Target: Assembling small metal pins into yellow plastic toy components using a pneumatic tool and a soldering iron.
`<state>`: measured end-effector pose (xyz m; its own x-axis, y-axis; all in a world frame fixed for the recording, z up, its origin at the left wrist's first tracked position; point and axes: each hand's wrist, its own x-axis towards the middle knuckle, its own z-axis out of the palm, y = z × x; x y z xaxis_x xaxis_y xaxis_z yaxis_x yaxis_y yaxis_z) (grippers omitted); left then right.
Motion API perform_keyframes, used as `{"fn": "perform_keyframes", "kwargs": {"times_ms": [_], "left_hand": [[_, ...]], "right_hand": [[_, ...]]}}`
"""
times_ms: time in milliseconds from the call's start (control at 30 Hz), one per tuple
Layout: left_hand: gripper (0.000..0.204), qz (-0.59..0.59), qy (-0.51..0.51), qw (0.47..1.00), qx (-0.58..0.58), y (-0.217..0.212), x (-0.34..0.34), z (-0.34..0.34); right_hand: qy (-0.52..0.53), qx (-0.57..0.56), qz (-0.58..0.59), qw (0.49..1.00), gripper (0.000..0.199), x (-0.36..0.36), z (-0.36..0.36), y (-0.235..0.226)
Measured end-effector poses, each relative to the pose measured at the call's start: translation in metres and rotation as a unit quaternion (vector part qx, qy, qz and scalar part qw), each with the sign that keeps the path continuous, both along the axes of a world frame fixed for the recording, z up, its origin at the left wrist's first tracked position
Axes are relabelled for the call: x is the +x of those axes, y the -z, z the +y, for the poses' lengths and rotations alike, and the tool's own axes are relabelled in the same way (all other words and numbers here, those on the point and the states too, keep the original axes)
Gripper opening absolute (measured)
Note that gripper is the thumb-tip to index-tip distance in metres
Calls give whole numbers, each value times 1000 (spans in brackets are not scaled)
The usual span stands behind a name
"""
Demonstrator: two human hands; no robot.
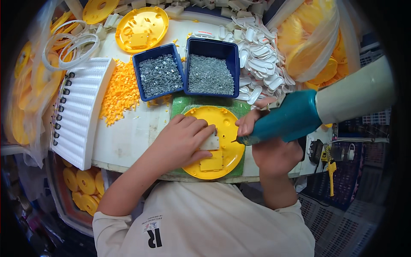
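A round yellow plastic disc (222, 120) lies on a green mat (184, 104) at the table's front edge. My left hand (182, 139) rests on the disc, fingers pressing a small white rectangular part (210, 143) flat against it. A yellow block (212, 162) sits on the disc just below. My right hand (267, 141) grips a teal electric screwdriver (291, 120), its tip pointing left at the disc beside the white part. The screwdriver's pale upper body (355, 92) runs up to the right.
Two blue bins (137, 73) (235, 64) of small metal screws stand behind the mat. Orange plastic bits (122, 92), a white ribbed panel (85, 107), white oval parts (261, 55), another yellow disc (141, 28), white rings (72, 45) and bagged yellow discs (312, 38) crowd the table.
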<state>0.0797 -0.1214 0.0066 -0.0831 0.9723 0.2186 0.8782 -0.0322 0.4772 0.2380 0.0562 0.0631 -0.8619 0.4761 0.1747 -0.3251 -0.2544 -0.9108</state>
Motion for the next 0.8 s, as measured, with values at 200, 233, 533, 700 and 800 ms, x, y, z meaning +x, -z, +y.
{"fn": "perform_keyframes", "kwargs": {"times_ms": [200,233,533,700,800], "left_hand": [[67,59,-10,998,-35,4,7,-4],[67,57,-9,998,-34,2,7,-3],[88,30,13,999,-27,19,12,18],[87,52,21,998,-29,24,10,18],[87,60,20,998,-24,27,12,19]], "right_hand": [[-2,-8,36,999,92,8,-16,4],[-7,-34,20,999,92,10,-18,3],[-19,-83,31,996,77,7,-34,22],[-18,-28,11,999,72,8,-40,32],[-49,40,-5,998,74,10,-34,31]]}}
